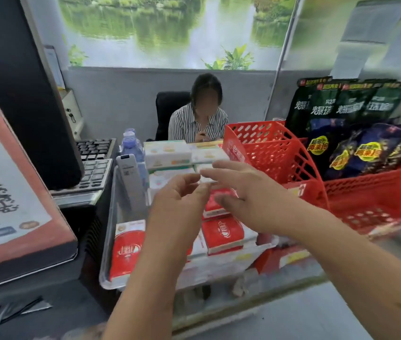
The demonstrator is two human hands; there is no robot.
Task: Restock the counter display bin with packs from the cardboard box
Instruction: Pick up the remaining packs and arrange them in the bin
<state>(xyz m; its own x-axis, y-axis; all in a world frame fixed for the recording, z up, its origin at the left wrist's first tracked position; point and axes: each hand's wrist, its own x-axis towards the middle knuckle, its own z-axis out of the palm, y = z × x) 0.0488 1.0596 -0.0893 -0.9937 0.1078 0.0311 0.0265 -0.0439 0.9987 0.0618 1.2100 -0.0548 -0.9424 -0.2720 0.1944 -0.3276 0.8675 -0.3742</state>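
Shop corner, bright and evenly lit.
A lake-and-greenery mural point(170, 28) spans the upper back wall, with a plain grey wall point(120, 99) below; a black office chair point(167, 106) seats a person in stripes point(189, 126).

The clear plastic display bin point(110, 217) stands on the counter. In its near rows lie red-and-white packs point(224, 234), labels up, with a single red pack point(127, 251) against the left wall. Pale packs point(167, 153) are stacked along the back.

Bare forearms point(145, 278) run to the left hand point(179, 200) and right hand point(248, 192).
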